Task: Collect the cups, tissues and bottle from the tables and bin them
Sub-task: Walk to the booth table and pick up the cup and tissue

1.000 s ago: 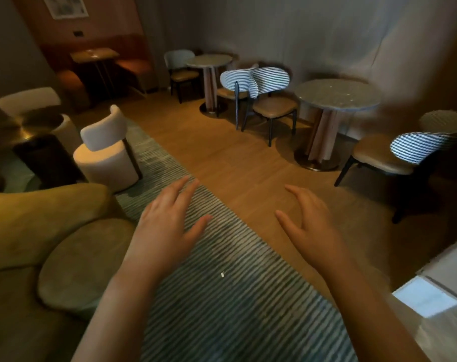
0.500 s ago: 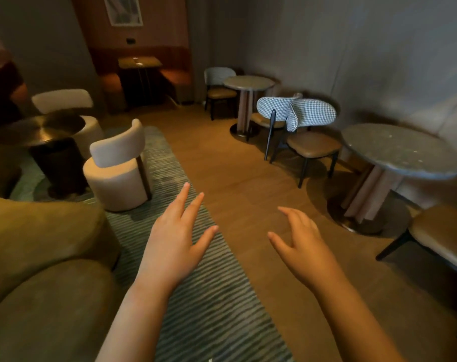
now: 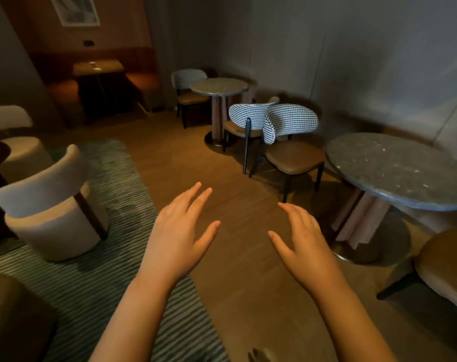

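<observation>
left hand (image 3: 177, 236): out in front of me, palm down, fingers spread, grip wide and holding nothing. It hangs over the spot where the striped rug (image 3: 112, 278) meets the wood floor (image 3: 175, 152).
right hand (image 3: 304, 245): same deal, open and empty, fingers loosely curved, over bare floor. The two hands are near each other but not touching.
near tabletop (image 3: 394, 169): round, speckled stone look, off to my right on a pedestal base. I can't spot any cups, tissues or a bottle on it from here.
middle tabletop (image 3: 218, 86): smaller round one further back by the wall, looks bare on top as far as I can tell.
far tabletop (image 3: 99, 67): square one way back in the warm-lit booth. There's something small and pale on it (image 3: 93, 65), could be a cup, but it's too tiny and blurry to call.
checked chairs (image 3: 287, 124): two houndstooth-backed ones with tan seats, standing side by side between the near and middle tables. A third one (image 3: 188, 79) sits behind the middle table.
cream chair (image 3: 52, 205): rounded tub chair on the rug to my left, another pale one behind it.
bottom left: edge of an olive sofa-ish thing (image 3: 13, 317), pretty dark.
bin: not in view.
</observation>
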Tool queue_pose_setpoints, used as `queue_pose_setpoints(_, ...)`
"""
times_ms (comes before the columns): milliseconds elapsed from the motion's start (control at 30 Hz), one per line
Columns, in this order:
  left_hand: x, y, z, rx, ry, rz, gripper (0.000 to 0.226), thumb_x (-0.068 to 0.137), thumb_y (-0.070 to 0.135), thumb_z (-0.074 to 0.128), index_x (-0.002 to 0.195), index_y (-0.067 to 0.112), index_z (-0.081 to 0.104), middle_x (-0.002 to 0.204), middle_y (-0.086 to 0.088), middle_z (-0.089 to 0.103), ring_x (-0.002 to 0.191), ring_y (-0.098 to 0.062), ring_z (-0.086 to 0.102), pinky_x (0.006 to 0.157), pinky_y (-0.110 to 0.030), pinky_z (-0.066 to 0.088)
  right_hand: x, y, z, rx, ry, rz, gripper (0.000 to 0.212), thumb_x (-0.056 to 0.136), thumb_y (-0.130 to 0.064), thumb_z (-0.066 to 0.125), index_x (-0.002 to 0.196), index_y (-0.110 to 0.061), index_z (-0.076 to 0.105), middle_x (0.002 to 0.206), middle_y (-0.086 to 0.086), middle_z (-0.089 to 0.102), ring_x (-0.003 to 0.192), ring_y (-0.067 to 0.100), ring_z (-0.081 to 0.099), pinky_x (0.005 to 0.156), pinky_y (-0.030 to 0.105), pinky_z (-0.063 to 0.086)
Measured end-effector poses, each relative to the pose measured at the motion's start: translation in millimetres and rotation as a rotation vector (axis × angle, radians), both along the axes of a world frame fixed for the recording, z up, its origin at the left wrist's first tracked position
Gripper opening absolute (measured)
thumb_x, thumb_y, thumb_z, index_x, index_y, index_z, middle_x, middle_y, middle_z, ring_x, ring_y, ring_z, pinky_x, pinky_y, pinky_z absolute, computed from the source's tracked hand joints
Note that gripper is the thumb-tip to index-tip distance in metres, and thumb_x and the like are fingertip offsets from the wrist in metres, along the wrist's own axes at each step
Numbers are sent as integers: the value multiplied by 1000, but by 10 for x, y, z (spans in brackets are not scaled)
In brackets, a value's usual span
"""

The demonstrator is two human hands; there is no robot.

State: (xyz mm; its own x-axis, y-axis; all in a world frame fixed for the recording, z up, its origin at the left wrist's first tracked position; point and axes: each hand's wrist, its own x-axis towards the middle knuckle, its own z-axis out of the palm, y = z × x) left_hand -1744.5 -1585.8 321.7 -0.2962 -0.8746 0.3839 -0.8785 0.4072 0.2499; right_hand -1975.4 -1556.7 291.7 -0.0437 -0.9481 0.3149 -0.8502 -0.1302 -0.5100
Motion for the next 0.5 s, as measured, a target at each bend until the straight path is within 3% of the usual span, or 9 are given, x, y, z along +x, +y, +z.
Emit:
queue_pose_setpoints(300, -527, -1997, 34, 49, -27, 206, 56, 88, 51, 46, 138, 26, 41, 143, 4, 38, 128, -14, 37, 102, -31, 33, -562, -2535, 233, 16, 43, 228, 55, 91, -43, 51, 141, -28, 32, 144, -10, 34, 133, 8, 25, 105, 30, 29)
queue_pose_setpoints(500, -473, -3160, -179, 86, 20, 350, 60, 88, 54, 43, 142, 29, 34, 148, 5, 31, 133, -13, 31, 106, -32, 29, -469, -3936, 49, 104, 45, 358, 53, 93, -45, 48, 142, -30, 31, 145, -12, 32, 134, 6, 24, 105, 26, 26)
